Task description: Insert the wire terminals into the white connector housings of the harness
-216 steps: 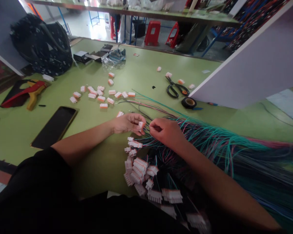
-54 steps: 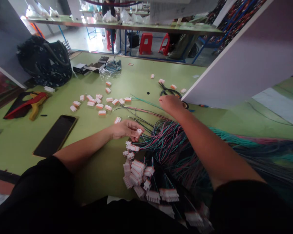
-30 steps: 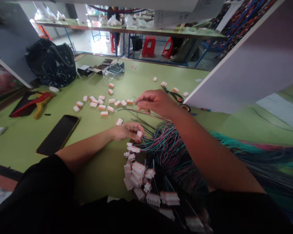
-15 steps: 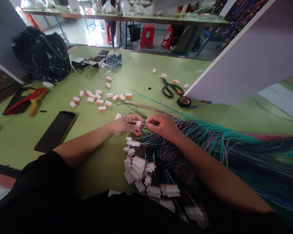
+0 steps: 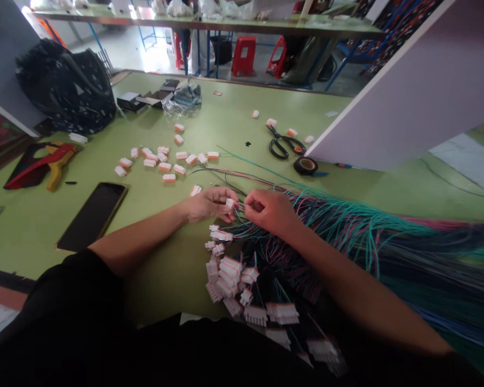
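Pinched in the fingers of my left hand [image 5: 212, 205] is a small white and orange connector housing [image 5: 230, 204]. Just to its right, my right hand [image 5: 270, 208] is closed, thumb against forefinger, on a thin wire [image 5: 242, 206] beside the housing. A thick bundle of green, pink and dark wires [image 5: 347, 215] runs off to the right beneath my right forearm. Below my hands lies a heap of wired white connectors [image 5: 229, 271]. Several loose connector housings [image 5: 169, 178] are scattered on the green table beyond my left hand.
A phone [image 5: 92, 216] and a red and yellow hand tool [image 5: 54, 161] lie at left. Scissors [image 5: 280, 145] and a roll of black tape [image 5: 305, 165] sit beside a pale slanted panel [image 5: 403, 97]. A dark bag [image 5: 68, 88] stands at the far left.
My right hand has shifted slightly to the right, widening the small gap to my left hand. The left hand keeps its hold on the connector housing.
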`<state>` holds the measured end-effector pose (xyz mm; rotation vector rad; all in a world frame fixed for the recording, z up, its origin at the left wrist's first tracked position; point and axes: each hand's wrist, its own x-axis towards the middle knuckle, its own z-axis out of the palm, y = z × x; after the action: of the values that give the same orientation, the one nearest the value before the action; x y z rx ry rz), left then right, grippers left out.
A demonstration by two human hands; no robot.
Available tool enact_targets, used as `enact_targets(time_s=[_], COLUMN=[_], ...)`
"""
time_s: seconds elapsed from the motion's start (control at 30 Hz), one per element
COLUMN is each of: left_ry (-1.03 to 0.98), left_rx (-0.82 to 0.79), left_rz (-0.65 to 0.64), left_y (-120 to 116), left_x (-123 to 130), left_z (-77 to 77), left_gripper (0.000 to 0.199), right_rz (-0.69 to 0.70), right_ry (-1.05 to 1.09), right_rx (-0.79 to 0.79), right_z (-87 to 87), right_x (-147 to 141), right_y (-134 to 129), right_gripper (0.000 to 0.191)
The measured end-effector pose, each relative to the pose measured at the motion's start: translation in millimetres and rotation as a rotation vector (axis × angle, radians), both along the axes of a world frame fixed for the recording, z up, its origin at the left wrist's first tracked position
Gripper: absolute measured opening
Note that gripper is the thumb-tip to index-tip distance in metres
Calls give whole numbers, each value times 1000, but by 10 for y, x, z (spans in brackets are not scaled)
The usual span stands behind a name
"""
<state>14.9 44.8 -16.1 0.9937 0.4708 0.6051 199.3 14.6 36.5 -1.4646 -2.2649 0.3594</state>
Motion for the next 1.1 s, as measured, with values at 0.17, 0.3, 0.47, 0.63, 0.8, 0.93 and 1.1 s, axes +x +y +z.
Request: enact_targets(time_s=[0.17, 0.3, 0.47, 0.63, 0.8, 0.93, 1.1], left_ry=[35, 79, 195, 246, 191, 213, 322], left_rx=[4, 23, 43, 23, -5, 15, 61], left_rz=[28, 43, 61, 92, 114, 110, 119], left_y=[-12, -43, -89, -112, -104, -108, -94], left_x=[17, 27, 31, 50, 53, 53, 63], left_z=[10, 51, 126, 163, 138, 104, 187], left_gripper=[31, 32, 25, 22, 27, 27, 22], right_rz=[-13, 11, 41, 3, 0, -17, 8], right_ry=[-168, -291, -258, 79, 138, 60, 125], right_rx=[104, 158, 94, -147, -140, -106, -205], right_z=[-3, -31, -82, -44, -11, -63, -10], right_x=[-17, -57, -99, -15, 9, -62, 3], right_y=[-43, -66, -50, 4, 13, -20, 34], right_gripper=[12, 17, 18, 11, 9, 10, 12])
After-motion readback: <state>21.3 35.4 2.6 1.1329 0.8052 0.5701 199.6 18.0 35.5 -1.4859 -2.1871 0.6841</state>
